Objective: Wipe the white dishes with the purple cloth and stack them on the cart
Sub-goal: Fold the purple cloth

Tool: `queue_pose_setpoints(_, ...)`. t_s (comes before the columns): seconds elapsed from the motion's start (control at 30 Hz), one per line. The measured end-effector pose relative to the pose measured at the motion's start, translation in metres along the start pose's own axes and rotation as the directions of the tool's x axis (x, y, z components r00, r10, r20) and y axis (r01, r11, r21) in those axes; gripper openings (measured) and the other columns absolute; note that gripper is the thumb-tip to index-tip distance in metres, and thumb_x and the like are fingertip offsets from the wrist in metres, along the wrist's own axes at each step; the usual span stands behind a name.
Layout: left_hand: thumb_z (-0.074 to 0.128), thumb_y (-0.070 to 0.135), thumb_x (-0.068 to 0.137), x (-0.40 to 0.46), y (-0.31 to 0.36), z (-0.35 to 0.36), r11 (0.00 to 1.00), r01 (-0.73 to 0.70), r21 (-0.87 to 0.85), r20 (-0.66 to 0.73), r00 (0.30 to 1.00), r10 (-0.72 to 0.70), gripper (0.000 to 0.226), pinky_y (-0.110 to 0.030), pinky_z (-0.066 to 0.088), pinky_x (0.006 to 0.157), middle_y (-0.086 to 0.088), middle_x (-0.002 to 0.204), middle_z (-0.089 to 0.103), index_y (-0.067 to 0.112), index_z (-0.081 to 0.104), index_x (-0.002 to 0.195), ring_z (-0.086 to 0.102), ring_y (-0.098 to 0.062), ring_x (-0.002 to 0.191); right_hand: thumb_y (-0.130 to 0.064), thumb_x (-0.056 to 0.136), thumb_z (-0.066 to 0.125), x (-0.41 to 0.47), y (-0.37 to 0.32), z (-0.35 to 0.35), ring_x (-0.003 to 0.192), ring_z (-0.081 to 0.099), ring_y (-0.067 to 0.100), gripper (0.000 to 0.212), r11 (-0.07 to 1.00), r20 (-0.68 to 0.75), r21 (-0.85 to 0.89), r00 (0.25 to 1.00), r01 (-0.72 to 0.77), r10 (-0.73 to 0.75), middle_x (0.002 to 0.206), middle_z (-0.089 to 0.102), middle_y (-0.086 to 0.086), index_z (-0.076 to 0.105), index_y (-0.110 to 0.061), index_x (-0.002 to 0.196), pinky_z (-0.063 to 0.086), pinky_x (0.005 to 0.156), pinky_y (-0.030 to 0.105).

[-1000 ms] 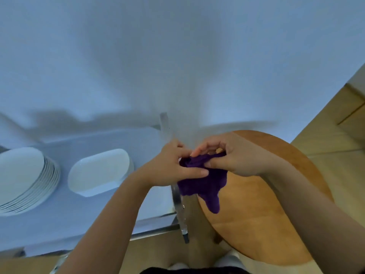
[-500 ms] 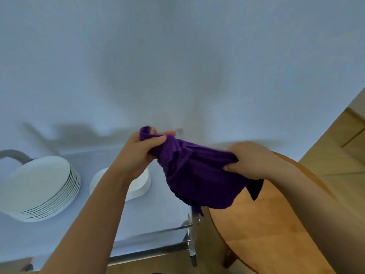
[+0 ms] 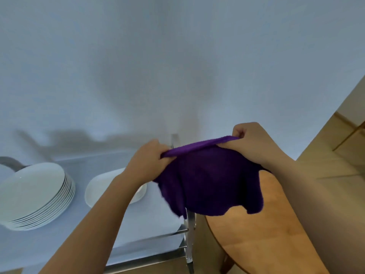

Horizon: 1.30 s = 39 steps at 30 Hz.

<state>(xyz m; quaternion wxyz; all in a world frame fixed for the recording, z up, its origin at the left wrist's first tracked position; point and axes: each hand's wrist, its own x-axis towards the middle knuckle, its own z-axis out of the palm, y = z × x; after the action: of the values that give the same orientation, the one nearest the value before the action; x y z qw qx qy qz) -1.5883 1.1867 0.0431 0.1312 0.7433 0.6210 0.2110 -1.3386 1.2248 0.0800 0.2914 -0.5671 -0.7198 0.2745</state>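
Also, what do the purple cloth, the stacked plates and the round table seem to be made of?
Purple cloth: soft fabric, probably terry or microfibre; it drapes and its edge looks fuzzy.
Stacked plates: glazed ceramic or porcelain, judging by the glossy white surface and thin rims.
Round table: wood or wood veneer, with a warm, smooth, faintly shiny brown top.

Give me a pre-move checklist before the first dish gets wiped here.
1. Purple cloth spread out between both hands: ok.
2. Left hand grip on the cloth's top edge: ok.
3. Right hand grip on the same edge: ok.
4. Oval dish within view on the cart: ok, partly hidden by the left forearm.
5. Plate stack sitting level: ok.
6. Dishes already wiped: cannot tell.
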Motion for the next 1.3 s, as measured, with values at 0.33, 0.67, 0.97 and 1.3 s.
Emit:
queue_pose_setpoints(0.33,0.044,0.027,0.098,0.006,-0.016,-0.022,0.982,0.124,-0.142,-0.142,0.979,-0.144,0.020,-0.026,0.037,0.063,0.008,0.075,0.060,0.020,0.060,0.088,0.052,-0.011,0.072,-0.027,0.092,0.055,-0.018,0.052,0.003,0.068,0.050,0.017,0.022,0.980,0.040,0.002,0.979,-0.200,0.200,0.075,0.058,0.002,0.054,-0.013,0.076,0.039,0.060,0.028)
queue_pose_setpoints(0.67,0.033,0.019,0.102,0.029,0.066,0.006,0.931,0.130,-0.342,0.009,0.991,-0.135,0.041,-0.036,0.033,0.067,-0.014,0.069,0.050,0.004,0.043,0.065,0.045,-0.024,0.066,-0.013,0.097,0.044,-0.020,-0.015,0.026,0.072,0.057,0.020,0.012,0.255,0.407,0.798,0.800,-0.547,0.441,0.080,0.058,0.011,0.053,-0.005,0.095,0.057,0.057,0.032)
queue_pose_setpoints(0.97,0.039,0.024,0.101,0.003,0.071,0.040,0.808,-0.057,-0.586,0.008,0.997,0.076,0.036,-0.020,0.037,0.063,0.000,0.068,0.050,0.001,0.055,0.080,0.043,-0.005,0.061,0.016,0.079,0.035,-0.038,-0.008,0.022,0.064,0.066,0.021,0.025,0.045,0.336,0.922,0.850,-0.386,0.406,0.086,0.056,0.016,0.053,0.002,0.089,0.056,0.051,0.028)
queue_pose_setpoints(1.3,0.071,0.009,0.082,0.004,0.058,0.033,0.716,0.040,-0.697,0.141,0.987,0.082,0.013,-0.039,0.055,0.076,-0.012,0.086,0.065,0.014,0.060,0.088,0.066,-0.026,0.083,0.014,0.070,0.037,-0.042,0.005,0.039,0.070,0.059,0.019,0.031,0.222,0.228,0.899,0.837,-0.377,0.497,0.072,0.054,0.007,0.052,-0.005,0.091,0.059,0.065,0.036)
